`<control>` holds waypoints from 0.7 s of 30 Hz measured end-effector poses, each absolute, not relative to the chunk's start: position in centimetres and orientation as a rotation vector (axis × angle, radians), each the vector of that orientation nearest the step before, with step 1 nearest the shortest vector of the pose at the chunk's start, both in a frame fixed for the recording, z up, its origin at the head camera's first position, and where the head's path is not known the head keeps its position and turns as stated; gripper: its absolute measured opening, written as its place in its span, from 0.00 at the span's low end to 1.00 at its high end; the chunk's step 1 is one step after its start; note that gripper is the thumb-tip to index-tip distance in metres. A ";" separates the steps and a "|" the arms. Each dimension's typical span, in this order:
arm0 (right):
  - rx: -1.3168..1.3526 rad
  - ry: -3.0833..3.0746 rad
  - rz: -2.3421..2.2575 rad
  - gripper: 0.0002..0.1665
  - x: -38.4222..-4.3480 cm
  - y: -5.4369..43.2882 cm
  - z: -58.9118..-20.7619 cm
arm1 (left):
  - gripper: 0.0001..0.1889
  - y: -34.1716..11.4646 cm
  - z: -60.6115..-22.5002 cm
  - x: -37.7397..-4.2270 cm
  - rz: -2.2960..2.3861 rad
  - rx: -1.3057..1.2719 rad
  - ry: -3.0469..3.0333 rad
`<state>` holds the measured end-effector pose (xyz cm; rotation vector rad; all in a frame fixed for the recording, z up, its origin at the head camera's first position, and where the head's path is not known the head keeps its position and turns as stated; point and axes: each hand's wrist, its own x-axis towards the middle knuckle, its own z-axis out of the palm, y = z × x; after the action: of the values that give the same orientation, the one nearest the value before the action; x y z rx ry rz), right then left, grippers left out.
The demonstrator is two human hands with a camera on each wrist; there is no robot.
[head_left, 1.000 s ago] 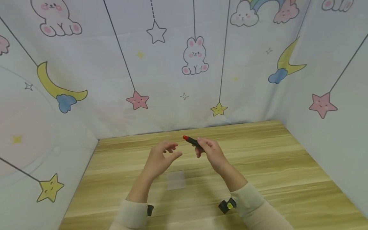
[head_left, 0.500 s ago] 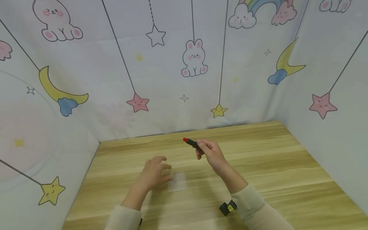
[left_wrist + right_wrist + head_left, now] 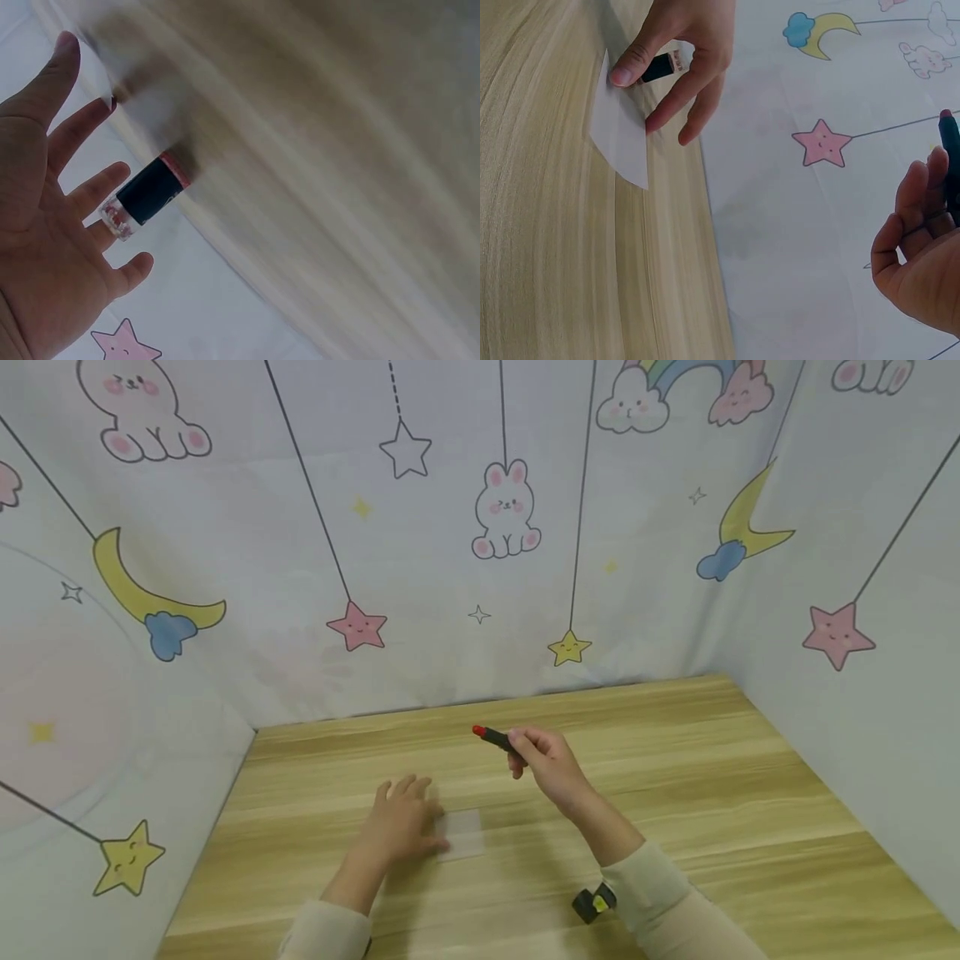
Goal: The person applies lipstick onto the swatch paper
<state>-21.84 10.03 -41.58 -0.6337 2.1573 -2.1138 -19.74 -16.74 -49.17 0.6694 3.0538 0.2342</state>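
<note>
Lipstick [image 3: 497,739], long axis slanted, red tip [image 3: 478,730] leftward

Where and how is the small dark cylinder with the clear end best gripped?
Probably mid-body: the left hand coming from the left, thumb opposing fingers around the dark cylinder, which is short, seems upright with its clear end up, and shows between thumb and fingers.

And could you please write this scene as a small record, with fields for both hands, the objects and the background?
Right hand: holds red-tipped black lipstick
Left hand: spread, near the black cylinder
Cylinder detail: one end clear; contact with hand unclear
White paper: on wood-grain table, beside left hand
Backdrop: pale, with printed cartoon figures
</note>
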 end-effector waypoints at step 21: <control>-0.654 2.356 -1.844 0.14 -22.1 8.7 -43.7 | 0.23 -16.2 -49.1 -18.7 0.240 0.724 3.094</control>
<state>-22.12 8.69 -43.70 -0.6535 2.3563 -1.8445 -18.70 -16.22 -49.10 0.7244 3.0943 0.2398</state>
